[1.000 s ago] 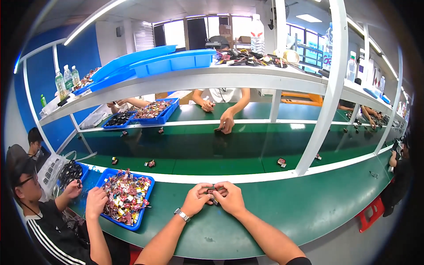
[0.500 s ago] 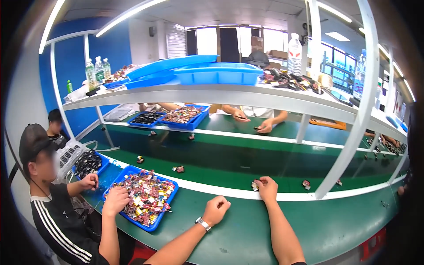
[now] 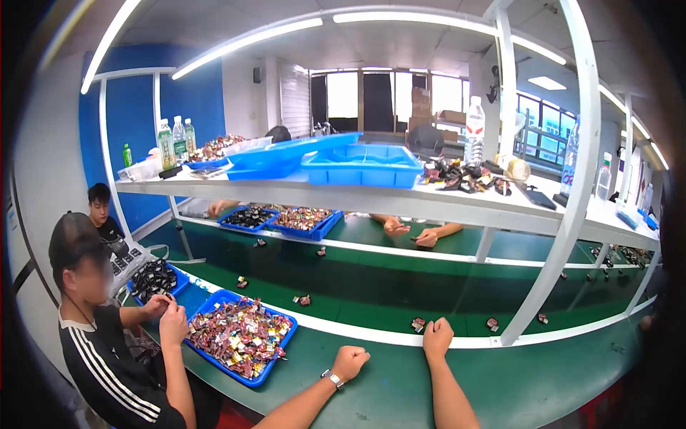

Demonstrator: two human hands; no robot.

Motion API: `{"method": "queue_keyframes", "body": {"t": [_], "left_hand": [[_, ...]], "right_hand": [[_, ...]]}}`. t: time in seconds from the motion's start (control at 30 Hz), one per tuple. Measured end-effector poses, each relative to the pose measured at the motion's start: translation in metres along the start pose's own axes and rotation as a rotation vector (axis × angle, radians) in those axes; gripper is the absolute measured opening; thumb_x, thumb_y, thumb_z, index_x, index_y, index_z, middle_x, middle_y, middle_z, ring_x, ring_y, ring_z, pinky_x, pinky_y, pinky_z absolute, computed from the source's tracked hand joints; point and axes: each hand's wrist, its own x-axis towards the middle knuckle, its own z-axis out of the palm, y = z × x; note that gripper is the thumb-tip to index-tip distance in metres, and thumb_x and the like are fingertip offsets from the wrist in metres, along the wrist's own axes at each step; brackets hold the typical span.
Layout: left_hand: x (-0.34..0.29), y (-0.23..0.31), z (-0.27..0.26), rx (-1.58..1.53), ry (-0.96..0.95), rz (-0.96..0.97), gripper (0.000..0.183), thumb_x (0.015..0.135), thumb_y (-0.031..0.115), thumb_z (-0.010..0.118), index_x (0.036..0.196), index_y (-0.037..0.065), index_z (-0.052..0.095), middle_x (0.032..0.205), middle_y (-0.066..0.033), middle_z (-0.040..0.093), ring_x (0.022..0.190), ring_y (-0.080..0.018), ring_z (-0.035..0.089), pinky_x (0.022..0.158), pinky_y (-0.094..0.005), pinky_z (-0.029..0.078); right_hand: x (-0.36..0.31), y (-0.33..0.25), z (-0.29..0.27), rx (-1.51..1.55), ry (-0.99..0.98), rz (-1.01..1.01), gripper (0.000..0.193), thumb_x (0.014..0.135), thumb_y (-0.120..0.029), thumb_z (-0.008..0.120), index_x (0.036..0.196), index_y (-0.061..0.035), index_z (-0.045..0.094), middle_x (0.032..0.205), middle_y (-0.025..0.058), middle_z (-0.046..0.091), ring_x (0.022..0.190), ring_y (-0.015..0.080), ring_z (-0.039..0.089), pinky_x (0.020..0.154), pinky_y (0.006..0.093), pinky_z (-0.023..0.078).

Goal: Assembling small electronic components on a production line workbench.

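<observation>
My left hand point(image 3: 350, 363), with a metal-banded watch point(image 3: 332, 379) at the wrist, hovers over the green tabletop point(image 3: 400, 382) with its fingers curled closed. My right hand point(image 3: 437, 337) is a fist above the white rail point(image 3: 379, 336) along the belt's near side. Whatever either hand may hold is hidden. Just left of my right fist, a small dark red and pale piece point(image 3: 418, 325) lies on the green belt point(image 3: 357, 307). To the left of my left hand, a blue tray point(image 3: 289, 336) is heaped with similar small pieces point(image 3: 239, 336).
A person in a black striped top point(image 3: 107, 357) sits at left, hands together beside the tray. Farther left is a blue tray of black pieces point(image 3: 153, 280). A white shelf point(image 3: 336, 193) on posts point(image 3: 557, 250) spans the belt. Another person's hands point(image 3: 411, 232) work beyond.
The view has tilted up. My right hand has closed into a fist and is just off the small piece it was touching. The person at left has brought both hands together.
</observation>
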Motion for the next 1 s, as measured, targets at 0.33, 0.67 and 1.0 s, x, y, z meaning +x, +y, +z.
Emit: {"method": "queue_keyframes", "body": {"t": [0.33, 0.67, 1.0], "left_hand": [[-0.013, -0.001, 0.002, 0.012, -0.085, 0.055, 0.035, 0.08, 0.019, 0.055, 0.06, -0.002, 0.036, 0.053, -0.0126, 0.026, 0.05, -0.0165, 0.024, 0.047, -0.0389, 0.026], [-0.1, 0.028, -0.033, -0.038, -0.067, 0.07, 0.034, 0.078, 0.013, 0.055, 0.061, -0.001, 0.028, 0.056, -0.0082, 0.018, 0.05, -0.0151, 0.02, 0.047, -0.0385, 0.023], [-0.24, 0.099, -0.147, 0.095, 0.04, -0.001, 0.039, 0.079, 0.005, 0.059, 0.056, 0.002, 0.028, 0.052, -0.0074, 0.024, 0.045, -0.0189, 0.025, 0.045, -0.0354, 0.021]], "right_hand": [[-0.024, 0.038, -0.041, 0.193, -0.272, -0.043, 0.031, 0.066, 0.001, 0.053, 0.058, -0.0048, 0.024, 0.054, 0.0036, 0.025, 0.052, 0.0147, 0.025, 0.047, 0.0371, 0.022], [-0.073, 0.002, -0.156, 0.029, -0.527, -0.271, 0.029, 0.08, -0.009, 0.055, 0.059, -0.0033, 0.036, 0.054, 0.0126, 0.029, 0.05, 0.0243, 0.031, 0.049, 0.0427, 0.027], [-0.13, 0.036, -0.291, 0.16, -0.418, 0.143, 0.032, 0.071, -0.003, 0.054, 0.058, -0.0068, 0.026, 0.053, 0.0035, 0.026, 0.052, 0.0155, 0.024, 0.047, 0.0378, 0.021]]}}
